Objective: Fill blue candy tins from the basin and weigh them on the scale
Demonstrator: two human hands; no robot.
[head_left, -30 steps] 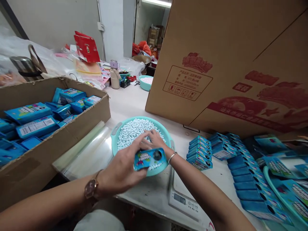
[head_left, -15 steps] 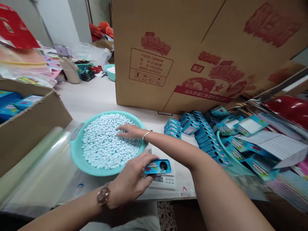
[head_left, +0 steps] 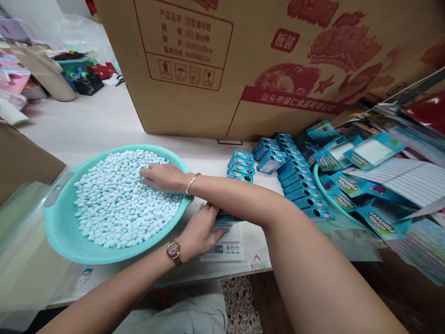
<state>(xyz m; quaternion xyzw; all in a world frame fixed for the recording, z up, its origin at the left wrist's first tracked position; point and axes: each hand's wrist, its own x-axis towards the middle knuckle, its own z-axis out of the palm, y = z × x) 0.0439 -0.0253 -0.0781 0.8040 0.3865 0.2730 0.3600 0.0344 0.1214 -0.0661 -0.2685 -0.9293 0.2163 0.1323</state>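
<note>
Your right hand [head_left: 165, 177] is palm down in the pale blue pieces [head_left: 121, 199], fingers loosely bent and fairly close together, tips among the pieces. Its underside is hidden, so whether it pinches any cannot be told. A silver bracelet [head_left: 192, 183] sits at that wrist, above the rim of the teal basin [head_left: 52, 234] that holds the pieces.

Your left hand [head_left: 198, 234] is beside the basin, over the white scale [head_left: 227, 253] — thumb stretched away from the fingers, fingertips at the small blue box [head_left: 227, 217]. Your right forearm crosses in front and covers part of that box; whether your fingers grip it or only touch it, cannot tell. A watch [head_left: 173, 250] is on your left wrist.

To the right of the basin, a short row of blue boxes [head_left: 240, 165] stands near a longer row [head_left: 299, 182], round dark openings showing. Farther right, a second basin [head_left: 322, 189] holds flat printed packs [head_left: 378, 222]. Behind — a big brown carton [head_left: 187, 109] with red print. Far left, a beige bottle [head_left: 47, 72] leans in view.
</note>
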